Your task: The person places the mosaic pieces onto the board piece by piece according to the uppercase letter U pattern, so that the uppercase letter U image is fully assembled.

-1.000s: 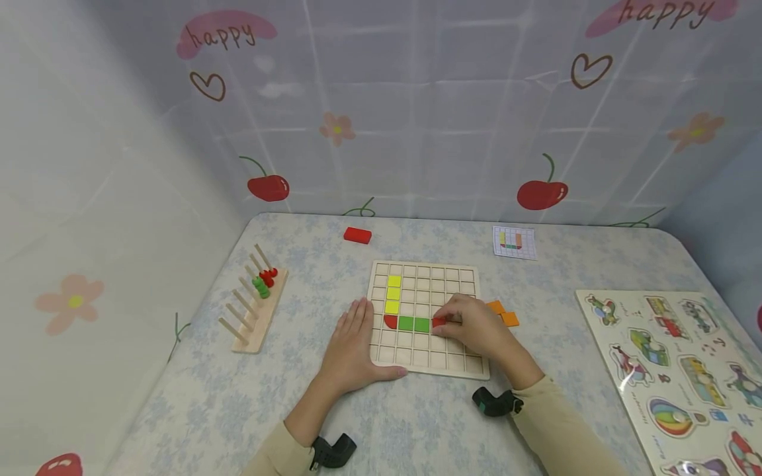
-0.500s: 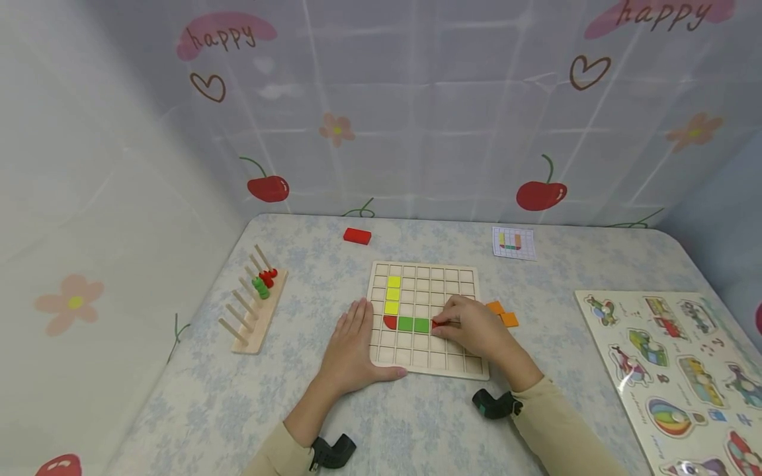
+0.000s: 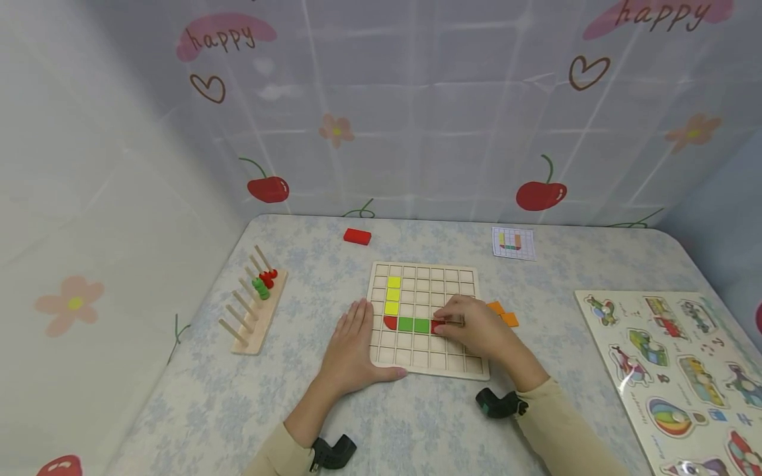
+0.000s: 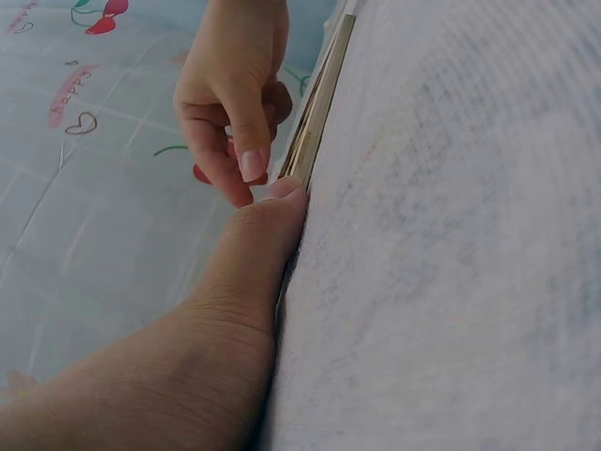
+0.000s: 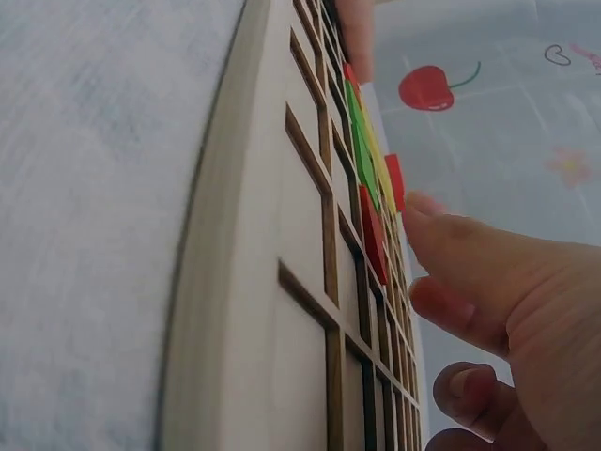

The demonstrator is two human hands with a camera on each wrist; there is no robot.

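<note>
A wooden grid board [image 3: 428, 359] lies on the table. Yellow squares [image 3: 393, 295] run down a left column to a red round-cornered tile [image 3: 389, 322], followed by green squares [image 3: 413, 324]. Right of the green sits another red tile [image 3: 436, 327], seated in its cell in the right wrist view. My right hand [image 3: 476, 325] hovers over that tile, thumb and forefinger apart, holding nothing. My left hand [image 3: 349, 350] rests at the board's left edge, fingers straight, thumb [image 4: 268, 211] touching its front edge.
Orange squares [image 3: 510, 319] lie right of the board. Behind it are a red block [image 3: 357, 237] and a pattern card [image 3: 514, 243]. A pegged wooden stand [image 3: 262, 324] with red and green beads is left, a picture puzzle board [image 3: 649, 350] right.
The right thumb and forefinger have let go of the red tile, which now lies in the cell beside the green squares. My left hand keeps its place.
</note>
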